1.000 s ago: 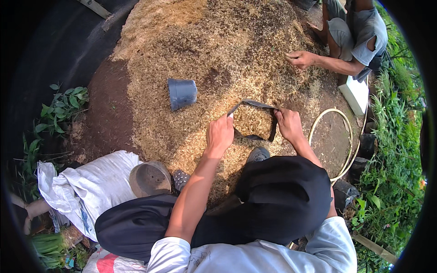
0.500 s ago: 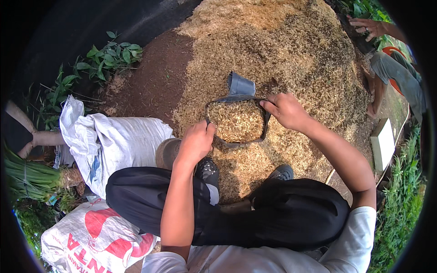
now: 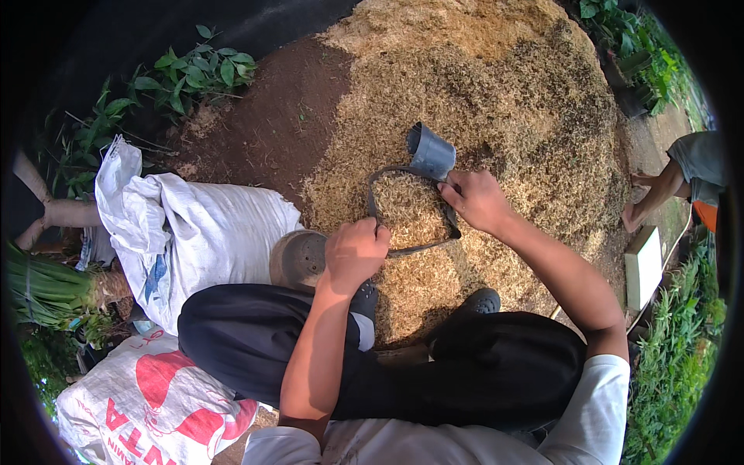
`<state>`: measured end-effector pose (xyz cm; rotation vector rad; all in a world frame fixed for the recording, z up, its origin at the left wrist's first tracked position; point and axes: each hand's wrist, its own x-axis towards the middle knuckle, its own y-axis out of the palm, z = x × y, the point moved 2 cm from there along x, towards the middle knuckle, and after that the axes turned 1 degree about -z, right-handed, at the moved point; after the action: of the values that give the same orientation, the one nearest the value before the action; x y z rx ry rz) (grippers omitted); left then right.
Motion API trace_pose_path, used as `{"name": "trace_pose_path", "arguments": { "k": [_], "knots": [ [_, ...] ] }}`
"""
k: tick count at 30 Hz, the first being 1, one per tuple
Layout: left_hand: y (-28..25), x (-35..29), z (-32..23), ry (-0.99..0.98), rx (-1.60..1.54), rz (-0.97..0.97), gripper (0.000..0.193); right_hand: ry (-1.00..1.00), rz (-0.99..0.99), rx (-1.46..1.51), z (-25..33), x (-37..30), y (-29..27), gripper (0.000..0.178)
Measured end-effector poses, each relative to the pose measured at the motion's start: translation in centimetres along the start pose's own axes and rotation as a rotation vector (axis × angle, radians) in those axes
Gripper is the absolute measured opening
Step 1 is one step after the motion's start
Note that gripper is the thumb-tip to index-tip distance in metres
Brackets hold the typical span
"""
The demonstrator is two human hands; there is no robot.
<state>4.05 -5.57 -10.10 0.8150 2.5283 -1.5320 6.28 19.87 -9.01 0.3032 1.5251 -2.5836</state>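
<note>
In front of me a black plastic grow bag has its mouth spread wide, with pale dry husks inside it. My left hand pinches the bag's rim at the near left. At the far right of the mouth, the fingers of my right hand are closed on the same rim. Just beyond the bag, a small dark grey plastic pot lies tipped on the husk heap. The bag's lower sides do not show clearly against the husks.
A large husk heap meets dark soil. To my left are a white sack, a brownish pot and a red-printed sack. A white block and another person's legs are at the right.
The view has shifted a little. My hands and the bag sit slightly farther right in it, both still gripping the rim. The other person's hand has gone out of sight.
</note>
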Motion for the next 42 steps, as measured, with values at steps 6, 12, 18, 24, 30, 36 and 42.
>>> {"name": "trace_pose_path", "arguments": {
  "k": [6,12,18,24,30,36,42],
  "knots": [
    [-1.8,2.4,0.7,-0.08,-0.084,-0.141,0.043,0.084,0.26,-0.304,0.0,-1.7,-0.1,0.056],
    [-3.5,5.6,-0.5,0.126,-0.014,-0.157,0.036,0.015,0.19,-0.144,1.0,-2.3,-0.6,0.046],
    [-3.6,4.1,-0.6,0.112,-0.045,-0.191,0.036,0.025,0.116,-0.037,0.1,-1.5,-0.8,0.038],
    [-2.8,3.9,-0.6,-0.075,0.068,-0.108,0.043,0.2,0.188,0.056,-1.4,0.6,-1.4,0.041],
    [-2.5,3.8,0.1,-0.075,0.199,-0.104,0.038,0.151,0.198,-0.086,-0.7,0.5,-2.1,0.056],
    [-3.5,8.8,-0.9,0.154,0.01,-0.281,0.057,0.171,0.457,-0.154,0.7,-1.0,-0.7,0.078],
    [-4.4,11.0,-1.7,0.186,0.003,-0.037,0.029,0.085,0.28,0.13,1.4,-1.4,-0.6,0.05]
  ]
}}
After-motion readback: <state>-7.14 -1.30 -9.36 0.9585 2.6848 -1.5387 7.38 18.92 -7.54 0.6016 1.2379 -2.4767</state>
